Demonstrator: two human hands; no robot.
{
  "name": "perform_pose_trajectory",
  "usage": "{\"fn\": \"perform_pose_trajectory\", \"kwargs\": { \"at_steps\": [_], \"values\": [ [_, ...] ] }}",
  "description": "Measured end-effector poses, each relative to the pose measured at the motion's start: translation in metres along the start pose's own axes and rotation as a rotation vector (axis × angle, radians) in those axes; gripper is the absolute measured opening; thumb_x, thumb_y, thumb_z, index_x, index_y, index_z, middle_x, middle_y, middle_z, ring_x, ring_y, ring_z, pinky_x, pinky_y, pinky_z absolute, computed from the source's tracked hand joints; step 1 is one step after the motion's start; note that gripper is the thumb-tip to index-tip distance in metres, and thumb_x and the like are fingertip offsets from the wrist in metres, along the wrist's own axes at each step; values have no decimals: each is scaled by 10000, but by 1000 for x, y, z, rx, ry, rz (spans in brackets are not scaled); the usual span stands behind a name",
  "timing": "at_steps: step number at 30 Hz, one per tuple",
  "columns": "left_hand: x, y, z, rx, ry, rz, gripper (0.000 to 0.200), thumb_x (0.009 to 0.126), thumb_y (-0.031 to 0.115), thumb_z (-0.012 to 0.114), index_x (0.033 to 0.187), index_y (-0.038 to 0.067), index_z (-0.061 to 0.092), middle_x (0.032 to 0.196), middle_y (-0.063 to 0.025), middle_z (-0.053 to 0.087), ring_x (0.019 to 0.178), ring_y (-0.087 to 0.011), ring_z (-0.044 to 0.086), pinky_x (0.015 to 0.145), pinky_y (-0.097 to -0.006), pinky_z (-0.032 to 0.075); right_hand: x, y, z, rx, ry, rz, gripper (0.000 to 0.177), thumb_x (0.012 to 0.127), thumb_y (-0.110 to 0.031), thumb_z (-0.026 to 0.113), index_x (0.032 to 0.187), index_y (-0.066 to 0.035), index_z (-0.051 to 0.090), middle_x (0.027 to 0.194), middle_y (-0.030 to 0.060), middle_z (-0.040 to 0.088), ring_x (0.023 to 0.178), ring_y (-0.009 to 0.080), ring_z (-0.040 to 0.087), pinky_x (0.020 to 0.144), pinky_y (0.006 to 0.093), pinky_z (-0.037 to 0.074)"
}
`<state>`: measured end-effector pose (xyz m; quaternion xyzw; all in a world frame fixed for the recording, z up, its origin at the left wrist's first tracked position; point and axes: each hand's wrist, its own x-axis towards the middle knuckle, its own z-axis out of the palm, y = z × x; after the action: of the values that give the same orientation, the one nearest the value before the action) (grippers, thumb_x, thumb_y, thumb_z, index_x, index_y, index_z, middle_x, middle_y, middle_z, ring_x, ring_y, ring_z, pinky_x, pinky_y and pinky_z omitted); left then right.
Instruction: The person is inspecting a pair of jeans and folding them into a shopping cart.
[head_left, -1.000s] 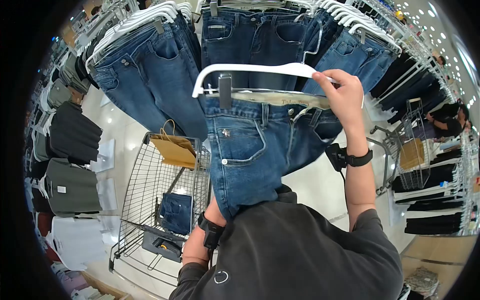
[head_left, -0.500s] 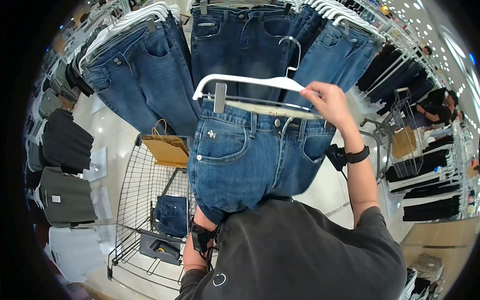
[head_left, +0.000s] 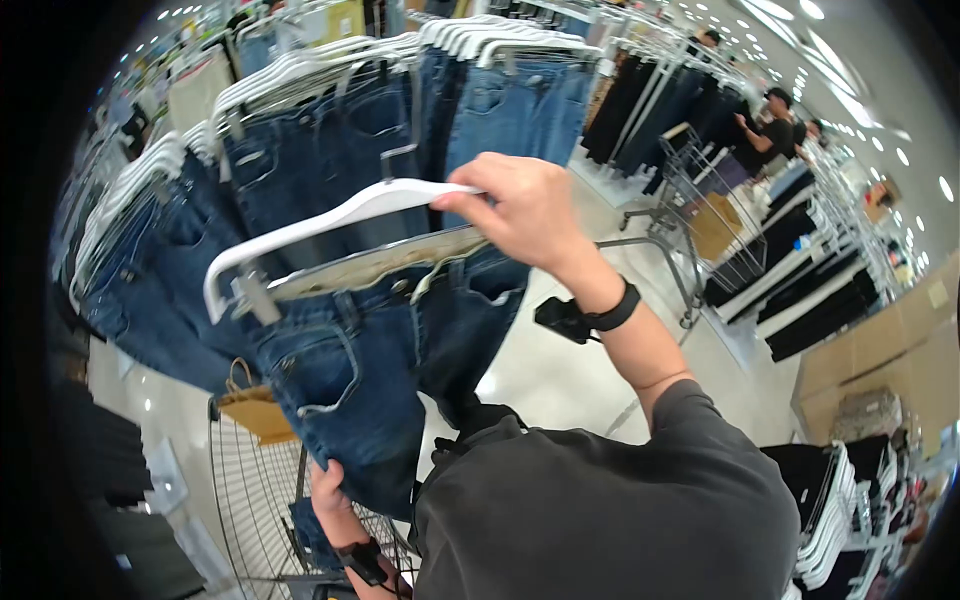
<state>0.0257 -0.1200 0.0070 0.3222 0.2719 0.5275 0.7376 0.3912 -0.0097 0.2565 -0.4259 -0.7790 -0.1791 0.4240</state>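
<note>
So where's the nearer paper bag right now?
In the head view's lower left, the nearer paper bag sits at the far end of the wire cart, just left of the held jeans.

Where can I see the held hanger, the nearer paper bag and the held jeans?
Held hanger (head_left: 375, 200), head view: white top bar.
Nearer paper bag (head_left: 262, 416), head view: its side.
Held jeans (head_left: 372, 435), head view: thigh.

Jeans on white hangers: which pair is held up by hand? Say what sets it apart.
The dark blue pair in front: the right hand grips its white hanger, whereas no hand holds the racked jeans behind.
</note>
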Motion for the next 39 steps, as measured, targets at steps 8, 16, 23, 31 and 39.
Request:
{"fn": "perform_pose_trajectory", "kwargs": {
  "at_steps": [8,16,23,31,39],
  "values": [
    [32,16,51,355,266,72,396,910,160,625,1232,-32,497,1170,-91,575,1084,-183,526,981,-321,381,6,3,-19,-66,161,-74,235,722,-335,746,704,-115,664,604,-8,562,567,181,546,561,322,364],
    [76,60,52,759,335,575,482,960,179,527,1381,-1,376,1279,-102,523,1135,-179,491,980,-303,364,9,11,-28,-92,229,-119,227,687,-345,759,705,-141,662,601,-35,555,585,155,518,668,315,339],
    [103,136,111,992,115,708,623,851,428,680,1229,-37,509,1140,-112,588,1052,-177,542,895,-284,406,4,8,-15,-47,156,-173,212,677,-333,768,706,-152,661,623,-49,574,611,152,539,702,319,341],
    [108,157,175,933,-85,701,496,880,361,650,1141,-53,567,1024,-169,657,858,-176,655,752,-273,496,14,21,-3,3,77,-188,235,675,-348,773,705,-140,668,648,-47,608,653,150,557,760,342,370],
    [122,169,161,1158,-157,816,322,877,303,664,899,-17,642,786,-52,694,625,-70,558,574,-202,415,25,34,16,56,38,-118,205,723,-336,748,724,-142,685,672,-40,618,714,151,585,851,363,359]
  ]
}}
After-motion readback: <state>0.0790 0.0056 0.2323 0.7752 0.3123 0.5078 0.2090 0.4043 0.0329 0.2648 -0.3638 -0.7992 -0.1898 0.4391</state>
